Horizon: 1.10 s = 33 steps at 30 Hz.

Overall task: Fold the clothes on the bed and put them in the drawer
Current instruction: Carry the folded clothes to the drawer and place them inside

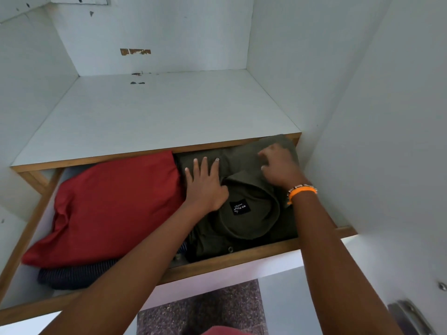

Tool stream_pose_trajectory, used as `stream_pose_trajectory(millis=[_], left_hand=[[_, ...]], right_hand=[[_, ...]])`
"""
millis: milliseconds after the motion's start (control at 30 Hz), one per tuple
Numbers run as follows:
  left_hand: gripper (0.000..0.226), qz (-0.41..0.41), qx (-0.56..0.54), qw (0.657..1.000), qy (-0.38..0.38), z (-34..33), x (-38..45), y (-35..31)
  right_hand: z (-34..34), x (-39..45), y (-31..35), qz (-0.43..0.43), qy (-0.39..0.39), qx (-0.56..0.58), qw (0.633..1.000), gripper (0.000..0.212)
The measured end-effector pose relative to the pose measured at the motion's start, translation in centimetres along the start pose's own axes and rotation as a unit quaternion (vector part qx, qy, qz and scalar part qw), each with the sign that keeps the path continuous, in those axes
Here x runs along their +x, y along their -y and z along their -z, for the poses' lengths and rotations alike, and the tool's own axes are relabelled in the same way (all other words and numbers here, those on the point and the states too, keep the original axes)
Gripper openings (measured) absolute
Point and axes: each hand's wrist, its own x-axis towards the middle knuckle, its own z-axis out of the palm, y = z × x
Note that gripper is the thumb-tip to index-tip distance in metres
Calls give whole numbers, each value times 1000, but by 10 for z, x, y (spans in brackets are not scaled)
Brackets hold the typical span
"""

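The drawer (242,258) stands pulled out from a white cabinet, its wooden front rim nearest the camera and a white shelf (154,114) directly above its rear edge. 3 garments are visible inside. A folded olive-green shirt (251,221) occupies the right portion of the drawer, collar facing up, with a small black label (239,207) bearing white lettering inside the neck and 1 button visible near the front edge. A folded red garment (108,209) fills the left and centre portion, touching the olive shirt along its right side. A dark striped garment (72,276) lies beneath the red one, showing at its front edge. The left hand (205,184) rests flat on the olive shirt beside the collar, fingers straight and spread, pressing down on the fabric at the border with the red garment. The right hand (278,165) sits at the far right corner of the olive shirt, fingers curled into the cloth; the area is motion-blurred, but the fingers appear to pinch the fabric there. An orange wristband (302,191) sits on the right wrist. A metal handle (408,315) shows on the white panel at lower right. Speckled floor (205,308) appears below the drawer front.
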Motion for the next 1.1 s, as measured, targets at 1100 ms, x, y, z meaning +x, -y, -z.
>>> stream_pose_trajectory(millis=[1100], left_hand=[[92, -28, 46, 957, 285, -27, 1, -1]], right_hand=[[-77, 61, -17, -148, 233, -26, 961, 78]])
